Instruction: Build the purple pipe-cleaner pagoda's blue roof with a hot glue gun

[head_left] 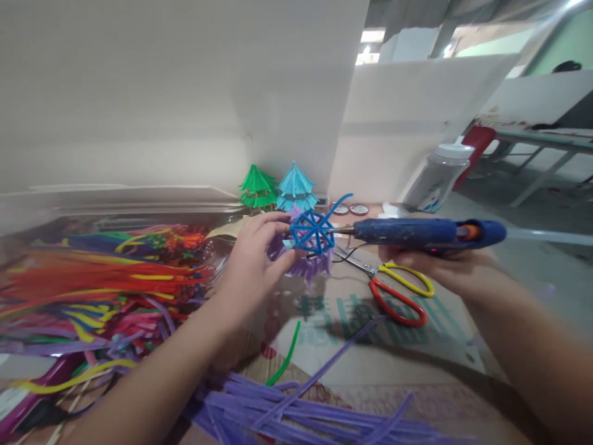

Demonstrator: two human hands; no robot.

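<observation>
My left hand (pixel 254 253) pinches a small blue pipe-cleaner wheel (pixel 318 232) with spokes, one loose end sticking up to the right. A fringed purple piece (pixel 308 266) shows just behind and below it; whether it is joined to the wheel I cannot tell. In my right hand (pixel 445 266) is a blue hot glue gun (pixel 407 232), its metal nozzle pointing left at the wheel's right side. Most of my right fingers are hidden under the gun. Scissors (pixel 370 270) with red and yellow handles lie beneath the gun.
Purple pipe cleaners (pixel 301 408) lie in front, near a short green piece (pixel 286 358). Mixed coloured bundles (pixel 106 272) fill the left. Behind stand a green tree (pixel 256 185) and a light-blue tree (pixel 295 185). A clear jar (pixel 438 179) stands back right.
</observation>
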